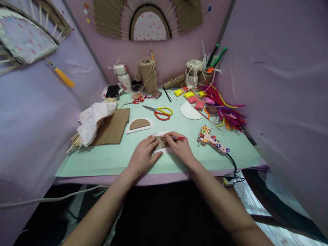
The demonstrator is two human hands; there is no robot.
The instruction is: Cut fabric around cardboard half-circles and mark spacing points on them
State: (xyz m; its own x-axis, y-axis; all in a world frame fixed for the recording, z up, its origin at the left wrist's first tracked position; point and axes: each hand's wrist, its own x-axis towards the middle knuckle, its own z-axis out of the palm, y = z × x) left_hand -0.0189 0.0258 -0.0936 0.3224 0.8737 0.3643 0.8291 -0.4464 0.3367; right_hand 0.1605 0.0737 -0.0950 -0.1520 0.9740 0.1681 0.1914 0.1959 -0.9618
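Note:
A brown cardboard piece [164, 143] with white edging lies on the table in front of me, partly covered by my hands. My left hand [145, 153] rests on its left side, fingers stretched out and thumb apart, pressing it down. A clear strip seems to cross the cardboard, but I cannot make out what it is. My right hand [179, 147] grips a red pen [178, 138], its tip at the cardboard. Behind my left hand lies a cardboard half-circle [139, 124] on white material. Scissors [160, 112] with yellow and red handles lie farther back.
A floral glue gun [212, 140] lies right, its cable over the front edge. Flat cardboard [112, 128], sticks and patterned cloth [94, 118] are at left. A white half-circle [190, 111], pipe cleaners [230, 114], twine [148, 75] and a bottle [124, 78] stand or lie behind.

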